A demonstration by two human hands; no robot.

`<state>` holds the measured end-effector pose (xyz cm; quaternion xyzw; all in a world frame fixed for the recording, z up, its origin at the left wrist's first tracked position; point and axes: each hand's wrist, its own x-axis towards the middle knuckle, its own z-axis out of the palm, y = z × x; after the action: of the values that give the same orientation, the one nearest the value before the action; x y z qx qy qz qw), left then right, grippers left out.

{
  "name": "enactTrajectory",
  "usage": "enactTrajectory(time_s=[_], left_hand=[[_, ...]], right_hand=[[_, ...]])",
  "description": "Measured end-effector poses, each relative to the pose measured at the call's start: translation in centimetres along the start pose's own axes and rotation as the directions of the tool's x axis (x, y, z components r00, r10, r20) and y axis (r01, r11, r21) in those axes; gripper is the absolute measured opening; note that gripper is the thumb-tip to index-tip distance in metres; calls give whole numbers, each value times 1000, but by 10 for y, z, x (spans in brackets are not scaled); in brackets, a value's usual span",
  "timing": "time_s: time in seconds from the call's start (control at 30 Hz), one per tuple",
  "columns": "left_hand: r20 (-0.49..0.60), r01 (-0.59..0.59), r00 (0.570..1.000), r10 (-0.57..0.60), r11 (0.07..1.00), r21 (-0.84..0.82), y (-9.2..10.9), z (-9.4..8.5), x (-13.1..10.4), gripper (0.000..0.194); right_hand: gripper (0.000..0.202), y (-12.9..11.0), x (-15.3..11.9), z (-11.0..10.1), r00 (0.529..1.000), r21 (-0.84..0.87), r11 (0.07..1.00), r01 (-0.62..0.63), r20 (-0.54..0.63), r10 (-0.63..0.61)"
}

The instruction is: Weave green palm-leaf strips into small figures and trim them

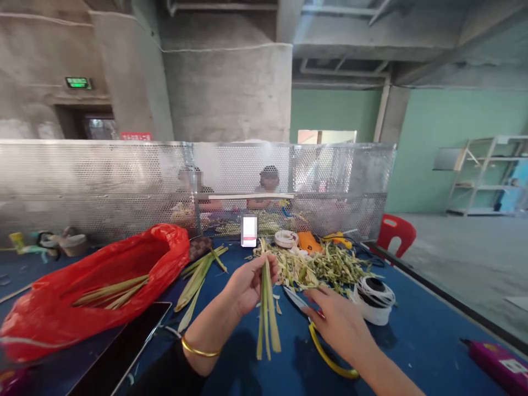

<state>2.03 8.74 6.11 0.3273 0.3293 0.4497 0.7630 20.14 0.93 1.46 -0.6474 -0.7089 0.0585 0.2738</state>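
Observation:
My left hand [251,283] is closed in a pinch around a small bundle of pale green leaf strips [267,324]. Their long ends hang down over the blue table, and the upper tips poke out above my fingers. To the right, my right hand [336,319] has its fingers around the middle of a pair of scissors [325,355] with yellow handles. The blades point toward the far left, and part of the handles is hidden under the hand. Beyond both hands spreads a heap of dry leaf scraps [322,267].
A red plastic bag [103,275] with leaf strips inside lies left, near a black tablet-like slab [124,349] and more leaves [198,280]. White tape rolls [375,302], a lit phone [249,231] and a purple tool [499,363] lie around. A perforated metal screen [103,187] stands behind; people sit beyond it.

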Motion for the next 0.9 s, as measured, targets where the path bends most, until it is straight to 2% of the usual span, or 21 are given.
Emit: enactTrajectory(time_s=[0.03, 0.07, 0.13, 0.2, 0.27, 0.37, 0.47, 0.53, 0.73, 0.9], left_hand=[[-1, -3, 1000, 3, 1000, -26, -3, 1, -4, 12], [-6, -5, 1000, 5, 999, -44, -7, 1, -8, 13], [-23, -7, 1000, 6, 999, -41, -15, -2, -15, 16], [-47, -10, 999, 11, 1000, 20, -24, -9, -22, 20], [-73, -9, 997, 15, 997, 75, -33, -18, -28, 22], [-118, -24, 992, 34, 996, 87, -44, -31, -32, 24], [-178, -63, 981, 80, 993, 101, -50, -40, -30, 23], [-221, -58, 972, 82, 992, 111, -52, -44, -27, 23], [-313, 22, 949, 26, 989, 149, -51, -51, -19, 28], [-323, 47, 946, 14, 982, 180, -51, -49, -21, 28]], right_hand=[[24, -6, 2, 1, 999, 217, 976, 26, -27, -21], [29, -12, 5, 4, 1000, 423, 906, 18, -19, -11], [35, -27, 11, 11, 996, 710, 700, -80, 93, 20], [40, -42, 16, 20, 971, 825, 530, -195, 239, -15], [37, -53, 17, 31, 953, 850, 458, -262, 302, -16], [35, -58, 13, 46, 950, 830, 485, -274, 312, 3], [37, -51, 7, 56, 940, 777, 557, -293, 340, 20], [37, -45, 6, 57, 923, 751, 570, -333, 384, 32], [33, -30, 14, 42, 889, 740, 521, -427, 448, 92], [31, -28, 13, 39, 853, 762, 456, -459, 522, -14]])
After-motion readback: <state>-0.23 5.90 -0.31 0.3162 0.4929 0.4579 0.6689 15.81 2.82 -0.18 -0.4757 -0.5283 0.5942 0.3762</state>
